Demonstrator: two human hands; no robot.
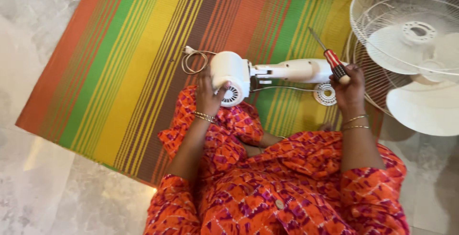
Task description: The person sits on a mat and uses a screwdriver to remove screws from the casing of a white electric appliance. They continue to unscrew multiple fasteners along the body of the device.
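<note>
A white fan motor housing with its white neck lies across a striped mat in front of me. My left hand grips the rounded motor end, thumb near its vented face. My right hand is closed around a red-and-black-handled screwdriver, its metal shaft pointing away and to the left, above the neck's far end. A small white vented cap lies on the mat just left of my right hand.
A coiled white cord with plug lies left of the motor. White fan grilles, blades and hub sit at the right. The striped mat lies on a pale marble floor. Orange patterned clothing fills the bottom.
</note>
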